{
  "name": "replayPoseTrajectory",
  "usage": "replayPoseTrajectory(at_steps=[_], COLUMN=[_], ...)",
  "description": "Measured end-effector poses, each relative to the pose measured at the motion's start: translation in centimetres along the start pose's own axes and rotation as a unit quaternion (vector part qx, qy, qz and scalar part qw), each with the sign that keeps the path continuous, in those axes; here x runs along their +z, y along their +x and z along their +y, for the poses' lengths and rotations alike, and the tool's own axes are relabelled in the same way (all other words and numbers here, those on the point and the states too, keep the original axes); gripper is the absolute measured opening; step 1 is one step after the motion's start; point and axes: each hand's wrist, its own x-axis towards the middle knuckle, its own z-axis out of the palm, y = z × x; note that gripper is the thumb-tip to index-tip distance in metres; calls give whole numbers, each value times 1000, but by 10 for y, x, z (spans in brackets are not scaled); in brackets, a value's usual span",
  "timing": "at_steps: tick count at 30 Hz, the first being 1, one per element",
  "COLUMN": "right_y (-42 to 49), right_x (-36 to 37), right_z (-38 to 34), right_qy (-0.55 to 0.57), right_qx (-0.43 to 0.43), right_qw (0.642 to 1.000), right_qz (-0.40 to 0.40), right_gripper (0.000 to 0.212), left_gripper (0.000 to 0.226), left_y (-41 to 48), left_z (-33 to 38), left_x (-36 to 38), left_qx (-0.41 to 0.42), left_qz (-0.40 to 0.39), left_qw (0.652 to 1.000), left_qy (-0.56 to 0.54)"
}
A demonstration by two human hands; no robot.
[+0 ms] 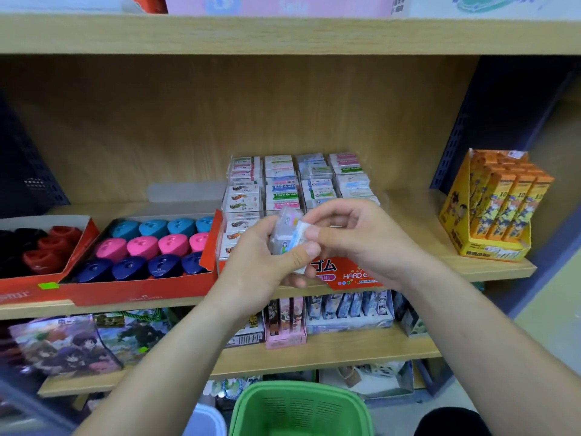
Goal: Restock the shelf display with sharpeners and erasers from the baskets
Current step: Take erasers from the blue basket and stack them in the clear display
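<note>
- Erasers (287,236): a small clump of wrapped packs, held in the air between both hands, just in front of the eraser box and above the shelf edge; motion blur hides the prints.
- Left hand (261,259): fingers curled round the clump from below and the left, with the thumb pressed on its front.
- Right hand (355,237): thumb and forefinger pinch the upper right pack of the clump; the other fingers are curled behind it.
- Eraser box (345,275): clear-walled with a red front label, standing on the shelf directly behind the hands and filled with rows of small packs.
- Tray (141,289): red, touching the left side of the eraser box, holding sharpeners (143,245) in rows of teal, pink and navy.
- Second tray (19,289): further left, with red and black sharpeners.
- Yellow box (493,212): at the right end of the shelf (408,212), well apart from the hands, with orange packs standing upright in it.
- Basket (301,407): green, low and near the camera, under the forearms.
</note>
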Motion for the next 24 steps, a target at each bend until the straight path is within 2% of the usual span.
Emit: replayPoseTrajectory(at_steps=[3,7,9,14,20,24], right_y=[-3,-8,-11,-14,-17,-16], right_x=[0,-2,-3,-3,-5,-12], right_z=[-1,-4,-5,-5,-1,8], right_qy=[32,86,100,107,88,135], right_qx=[-2,5,16,33,31,26], right_qw=[999,996,995,993,996,989], right_qz=[-7,20,22,32,19,48], right_gripper=[19,29,28,10,32,25], left_gripper=[49,47,45,38,37,25], left_y=[-7,-12,-13,-13,-11,-7], left_z=[0,0,-1,0,-2,-5], left_x=[-1,-5,-7,-6,-5,-2], left_qx=[1,-16,-14,-3,-8,-27], left_qz=[-13,-16,-13,7,18,38], left_qw=[1000,993,991,996,998,999], left_qy=[-26,-119,-129,-94,-65,-21])
